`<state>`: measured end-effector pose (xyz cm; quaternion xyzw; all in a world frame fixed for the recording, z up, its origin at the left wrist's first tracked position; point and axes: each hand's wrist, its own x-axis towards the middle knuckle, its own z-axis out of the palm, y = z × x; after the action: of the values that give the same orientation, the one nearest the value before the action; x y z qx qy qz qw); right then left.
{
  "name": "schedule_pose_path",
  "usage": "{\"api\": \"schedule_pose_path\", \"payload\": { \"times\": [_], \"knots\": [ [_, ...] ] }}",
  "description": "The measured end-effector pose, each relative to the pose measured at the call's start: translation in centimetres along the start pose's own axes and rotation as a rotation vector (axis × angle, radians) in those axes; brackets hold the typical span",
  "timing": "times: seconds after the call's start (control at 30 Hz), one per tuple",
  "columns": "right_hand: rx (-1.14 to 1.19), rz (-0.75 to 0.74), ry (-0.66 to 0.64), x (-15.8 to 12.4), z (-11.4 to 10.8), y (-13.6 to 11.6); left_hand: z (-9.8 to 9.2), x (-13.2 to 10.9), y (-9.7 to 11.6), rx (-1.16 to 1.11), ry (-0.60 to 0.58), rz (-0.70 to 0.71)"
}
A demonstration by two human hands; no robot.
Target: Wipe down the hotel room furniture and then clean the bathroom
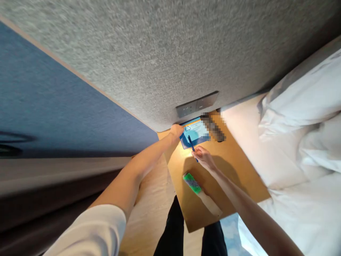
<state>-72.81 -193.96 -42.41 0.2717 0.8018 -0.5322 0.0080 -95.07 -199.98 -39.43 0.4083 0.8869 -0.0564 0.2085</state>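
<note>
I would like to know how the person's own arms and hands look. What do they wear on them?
The left arm comes from a loose white sleeve; the right arm shows no sleeve in view. The left hand and right hand are bare, without gloves, and no watch shows.

Pixelated object (213, 127) at upper middle of frame, unidentifiable; print on blue card (194, 132) too small to read; blue pen (191, 144) partly hidden by right hand (203, 159).
</note>
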Motion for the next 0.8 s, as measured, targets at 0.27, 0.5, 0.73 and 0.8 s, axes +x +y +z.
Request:
{"api": "schedule_pose_path", "payload": {
  "times": [0.27, 0.5, 0.73, 0.8],
  "knots": [
    [-0.508, 0.064, 0.115, 4.1, 3.2, -3.2, 1.2, -1.5, -3.6, 0.036, 0.047, 0.157],
    [-0.625, 0.090, 0.127, 5.0, 4.1, -5.4, 3.7, -3.4, -4.4, -0.053, 0.131, 0.132],
    [-0.429, 0.149, 0.089, 8.1, 4.4, -5.7, 5.6, -4.3, -4.2, -0.214, 0.169, 0.079],
    [-0.350, 0.125, 0.056, 8.9, 4.2, -4.9, 6.0, -4.5, -4.1, -0.283, 0.201, 0.030]
  ]
}}
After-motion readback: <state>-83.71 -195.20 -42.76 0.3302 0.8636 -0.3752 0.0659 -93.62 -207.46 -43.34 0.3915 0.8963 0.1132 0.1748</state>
